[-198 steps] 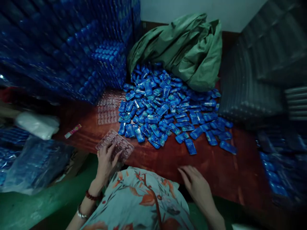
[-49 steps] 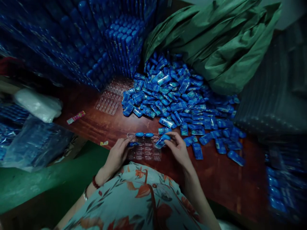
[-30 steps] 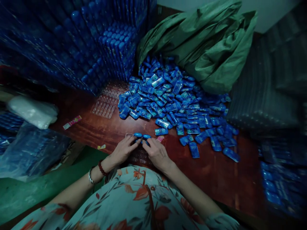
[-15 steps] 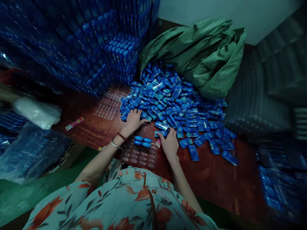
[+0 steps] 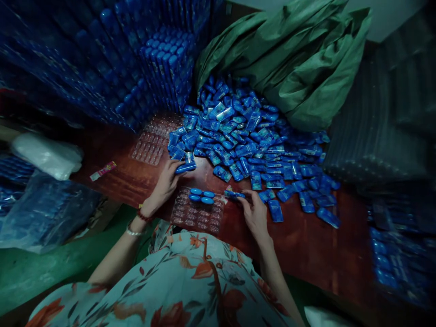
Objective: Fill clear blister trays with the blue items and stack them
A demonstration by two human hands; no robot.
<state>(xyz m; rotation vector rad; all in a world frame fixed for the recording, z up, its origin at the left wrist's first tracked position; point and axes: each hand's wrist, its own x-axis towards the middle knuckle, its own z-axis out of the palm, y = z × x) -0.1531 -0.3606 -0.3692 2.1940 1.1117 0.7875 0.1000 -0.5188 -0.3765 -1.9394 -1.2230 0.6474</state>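
Observation:
Small blue packs with rounded ends lie in a large pile [image 5: 231, 131] on the table. My left hand [image 5: 167, 180] is closed on a blue pack [image 5: 185, 167] at the pile's near left edge; a second pack seems to be against it. Fingers of my right hand [image 5: 255, 212] pinch another blue pack [image 5: 234, 195], held low over the table. Between the hands, a clear plastic blister tray [image 5: 197, 219] has several blue packs [image 5: 201, 196] standing in its far pockets. Both hands are at the tray's sides, apart from it.
A second clear tray [image 5: 148, 147] lies at the left of the pile. A pink and white strip [image 5: 102, 170] is farther left. Behind the pile slumps a green sack [image 5: 289, 59]. Filled trays [image 5: 166, 54] are stacked at the back left, grey stacks [image 5: 361, 131] at the right.
My left hand has drawn back from the pile with a blue pack. My right hand has moved right and nearer, lifting a pack from the pile's near edge. The packs in the tray look the same.

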